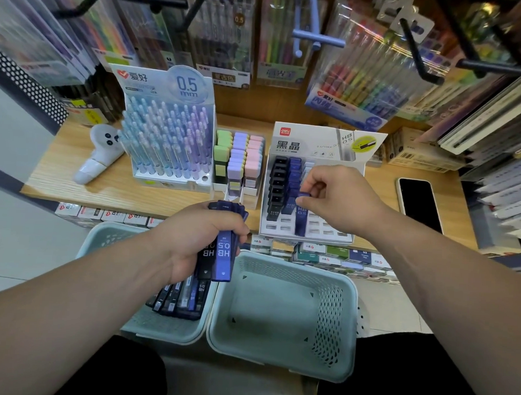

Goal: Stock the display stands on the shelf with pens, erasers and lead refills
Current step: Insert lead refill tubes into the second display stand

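A: Lower centre, left hand, fingers clamped round a fat bundle of refills. One could slip into the basket.

B: Right of centre, right hand pinches a blue refill at the stand. Tilted, it may jam.

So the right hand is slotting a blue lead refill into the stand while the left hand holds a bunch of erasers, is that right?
One detail is off. The head view shows the left hand gripping a bundle of lead refill cases marked HB 0.5. The rest holds: the right hand pinches a blue lead refill at the stand.
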A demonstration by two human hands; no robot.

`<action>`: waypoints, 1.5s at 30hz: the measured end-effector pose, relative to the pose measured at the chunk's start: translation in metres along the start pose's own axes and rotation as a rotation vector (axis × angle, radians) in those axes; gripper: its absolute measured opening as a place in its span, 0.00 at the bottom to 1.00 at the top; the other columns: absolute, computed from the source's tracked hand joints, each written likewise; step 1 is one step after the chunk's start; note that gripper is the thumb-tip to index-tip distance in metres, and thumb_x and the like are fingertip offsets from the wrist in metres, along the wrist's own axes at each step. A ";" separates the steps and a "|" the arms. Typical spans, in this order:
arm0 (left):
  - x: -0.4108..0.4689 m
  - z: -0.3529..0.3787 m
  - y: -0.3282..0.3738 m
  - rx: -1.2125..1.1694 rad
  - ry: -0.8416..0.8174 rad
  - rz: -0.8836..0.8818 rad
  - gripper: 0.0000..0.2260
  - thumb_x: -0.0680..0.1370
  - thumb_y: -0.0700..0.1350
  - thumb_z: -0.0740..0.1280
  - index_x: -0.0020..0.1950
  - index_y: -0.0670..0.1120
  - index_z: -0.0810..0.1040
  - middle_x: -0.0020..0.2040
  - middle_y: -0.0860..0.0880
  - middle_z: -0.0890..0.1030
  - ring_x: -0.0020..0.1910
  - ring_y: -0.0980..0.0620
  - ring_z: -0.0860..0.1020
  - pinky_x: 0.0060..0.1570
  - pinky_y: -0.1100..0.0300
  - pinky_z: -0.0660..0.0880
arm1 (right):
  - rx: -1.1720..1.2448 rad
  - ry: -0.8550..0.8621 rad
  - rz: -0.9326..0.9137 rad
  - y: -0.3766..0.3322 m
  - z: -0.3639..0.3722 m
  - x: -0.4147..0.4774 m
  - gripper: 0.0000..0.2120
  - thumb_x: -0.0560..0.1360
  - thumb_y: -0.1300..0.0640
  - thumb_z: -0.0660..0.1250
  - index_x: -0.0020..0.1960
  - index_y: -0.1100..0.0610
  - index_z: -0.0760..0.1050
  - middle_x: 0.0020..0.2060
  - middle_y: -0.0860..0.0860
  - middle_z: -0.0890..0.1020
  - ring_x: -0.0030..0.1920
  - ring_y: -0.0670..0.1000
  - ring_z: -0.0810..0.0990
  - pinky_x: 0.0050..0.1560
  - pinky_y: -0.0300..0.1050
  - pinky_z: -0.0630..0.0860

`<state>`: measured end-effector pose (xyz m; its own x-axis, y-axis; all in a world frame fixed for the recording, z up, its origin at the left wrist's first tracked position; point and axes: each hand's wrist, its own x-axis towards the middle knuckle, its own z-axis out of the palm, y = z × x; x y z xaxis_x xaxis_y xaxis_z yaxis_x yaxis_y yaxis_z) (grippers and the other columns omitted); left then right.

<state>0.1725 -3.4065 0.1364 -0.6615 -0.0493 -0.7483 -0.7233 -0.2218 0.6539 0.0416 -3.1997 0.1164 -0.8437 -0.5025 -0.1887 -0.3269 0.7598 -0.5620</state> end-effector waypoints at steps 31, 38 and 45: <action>-0.012 0.003 0.006 -0.163 -0.154 0.021 0.05 0.74 0.36 0.68 0.48 0.43 0.80 0.35 0.45 0.80 0.30 0.49 0.78 0.33 0.61 0.76 | 0.291 0.000 -0.039 -0.039 0.008 -0.008 0.15 0.75 0.43 0.71 0.42 0.54 0.85 0.34 0.51 0.84 0.33 0.49 0.80 0.35 0.42 0.74; -0.014 0.011 0.008 0.024 -0.186 0.060 0.06 0.73 0.33 0.70 0.41 0.43 0.78 0.34 0.44 0.77 0.29 0.50 0.76 0.31 0.60 0.74 | 0.605 -0.376 -0.076 -0.065 0.012 -0.020 0.14 0.72 0.47 0.75 0.53 0.53 0.84 0.31 0.53 0.73 0.28 0.46 0.69 0.31 0.39 0.66; -0.017 0.016 0.011 0.033 -0.230 0.046 0.07 0.70 0.35 0.74 0.39 0.46 0.80 0.33 0.46 0.77 0.30 0.51 0.75 0.28 0.61 0.73 | 0.675 -0.341 -0.109 -0.064 0.014 -0.017 0.01 0.77 0.60 0.72 0.47 0.56 0.81 0.28 0.54 0.73 0.28 0.49 0.68 0.30 0.39 0.66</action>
<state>0.1726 -3.3923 0.1579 -0.7191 0.1651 -0.6750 -0.6947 -0.1919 0.6932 0.0829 -3.2451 0.1447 -0.6073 -0.7433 -0.2807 0.0232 0.3365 -0.9414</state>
